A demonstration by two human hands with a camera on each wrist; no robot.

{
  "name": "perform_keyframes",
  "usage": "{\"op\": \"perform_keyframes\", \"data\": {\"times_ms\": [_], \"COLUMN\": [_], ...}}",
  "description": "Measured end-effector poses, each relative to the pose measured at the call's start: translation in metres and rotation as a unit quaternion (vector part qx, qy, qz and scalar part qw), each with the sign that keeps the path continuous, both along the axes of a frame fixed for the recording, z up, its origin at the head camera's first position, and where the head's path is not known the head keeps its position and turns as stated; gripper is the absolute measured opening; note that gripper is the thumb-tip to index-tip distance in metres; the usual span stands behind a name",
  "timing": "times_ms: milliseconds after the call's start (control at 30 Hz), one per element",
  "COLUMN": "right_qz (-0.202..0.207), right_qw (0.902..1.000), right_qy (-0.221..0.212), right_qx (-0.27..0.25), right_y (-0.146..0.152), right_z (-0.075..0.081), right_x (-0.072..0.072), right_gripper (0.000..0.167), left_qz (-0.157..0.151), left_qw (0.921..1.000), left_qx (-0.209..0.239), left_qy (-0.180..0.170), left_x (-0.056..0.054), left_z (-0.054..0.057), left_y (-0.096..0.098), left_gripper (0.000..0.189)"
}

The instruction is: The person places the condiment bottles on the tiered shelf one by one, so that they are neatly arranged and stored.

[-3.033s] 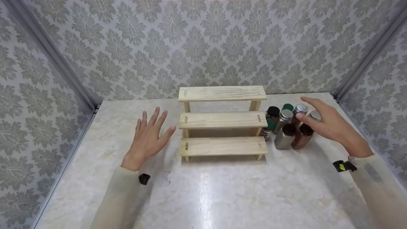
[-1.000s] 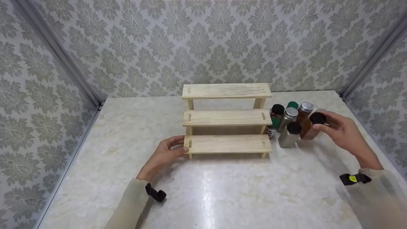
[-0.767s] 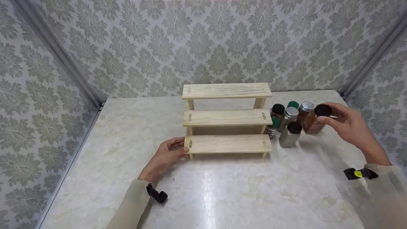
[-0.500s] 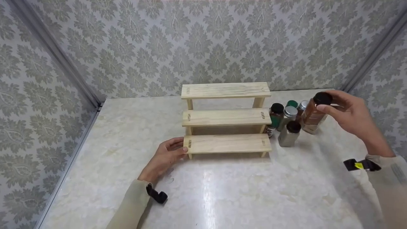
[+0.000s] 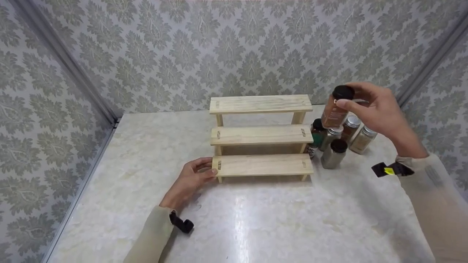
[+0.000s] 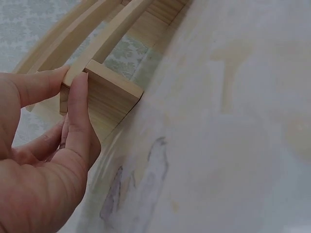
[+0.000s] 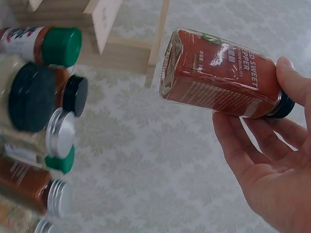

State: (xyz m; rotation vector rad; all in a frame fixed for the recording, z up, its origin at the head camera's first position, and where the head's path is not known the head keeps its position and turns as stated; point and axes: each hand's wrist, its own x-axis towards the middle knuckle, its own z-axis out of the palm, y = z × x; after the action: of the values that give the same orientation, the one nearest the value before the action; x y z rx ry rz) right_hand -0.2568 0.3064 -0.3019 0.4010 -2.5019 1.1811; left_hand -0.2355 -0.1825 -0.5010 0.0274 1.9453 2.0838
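My right hand [image 5: 382,109] holds a spice jar [image 5: 333,114] by its upper part, thumb in front and fingers behind. The jar has a black lid and red contents, and its label reads in part "sweet pepper" in the right wrist view. It is raised over the other jars, beside the right end of the top shelf, slightly tilted. At the other side, my left hand [image 5: 188,180] pinches the left end of the lowest step of a three-tier wooden rack [image 5: 261,166]. In the left wrist view, thumb and fingers [image 6: 78,116] clasp that board's end.
Right of the rack stand several other jars: a black-lidded one [image 5: 332,157] in front, silver-lidded ones [image 5: 362,140] behind, and a green-lidded one [image 7: 60,46] close to the rack. Patterned walls [image 5: 234,47] enclose the marble-look table [image 5: 241,219] at back and sides.
My left hand has come in from the left and taken hold of the rack's lowest step. My right hand has gripped the red jar, lifted it and carried it left above the group.
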Motion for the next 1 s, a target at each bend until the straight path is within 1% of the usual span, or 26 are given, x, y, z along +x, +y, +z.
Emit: {"op": "perform_keyframes", "data": {"times_ms": [100, 200, 367, 500, 633, 833, 1000], "right_qz": [0.005, 0.016, 0.032, 0.049, 0.070, 0.097, 0.105], "right_qw": [1.0000, 0.9998, 0.9993, 0.9986, 0.9972, 0.9948, 0.9940], "right_qy": [-0.005, -0.009, -0.005, -0.007, -0.006, 0.004, -0.001], "right_qx": [-0.001, -0.009, -0.019, -0.021, -0.027, -0.032, -0.032], "right_y": [-0.014, -0.029, -0.055, -0.077, -0.096, -0.123, -0.146], "right_z": [0.005, 0.011, 0.019, 0.024, 0.027, 0.030, 0.031], "right_x": [-0.006, -0.013, -0.023, -0.030, -0.037, -0.049, -0.059], "right_gripper": [0.046, 0.048, 0.047, 0.047, 0.046, 0.045, 0.048], "left_qz": [-0.001, -0.004, -0.002, 0.005, 0.008, 0.009, 0.011], "left_qw": [1.0000, 0.9997, 0.9990, 0.9989, 0.9991, 0.9987, 0.9982], "left_qx": [-0.007, -0.023, -0.044, -0.044, -0.040, -0.047, -0.054], "left_qy": [-0.004, -0.005, -0.010, -0.016, -0.014, -0.013, -0.020], "left_x": [0.001, 0.002, 0.005, 0.008, 0.010, 0.009, 0.007], "left_z": [0.003, 0.007, 0.012, 0.013, 0.014, 0.017, 0.018], "left_y": [-0.001, -0.002, -0.002, -0.002, -0.001, 0.003, 0.005], "left_gripper": [0.054, 0.053, 0.053, 0.055, 0.057, 0.057, 0.056]}}
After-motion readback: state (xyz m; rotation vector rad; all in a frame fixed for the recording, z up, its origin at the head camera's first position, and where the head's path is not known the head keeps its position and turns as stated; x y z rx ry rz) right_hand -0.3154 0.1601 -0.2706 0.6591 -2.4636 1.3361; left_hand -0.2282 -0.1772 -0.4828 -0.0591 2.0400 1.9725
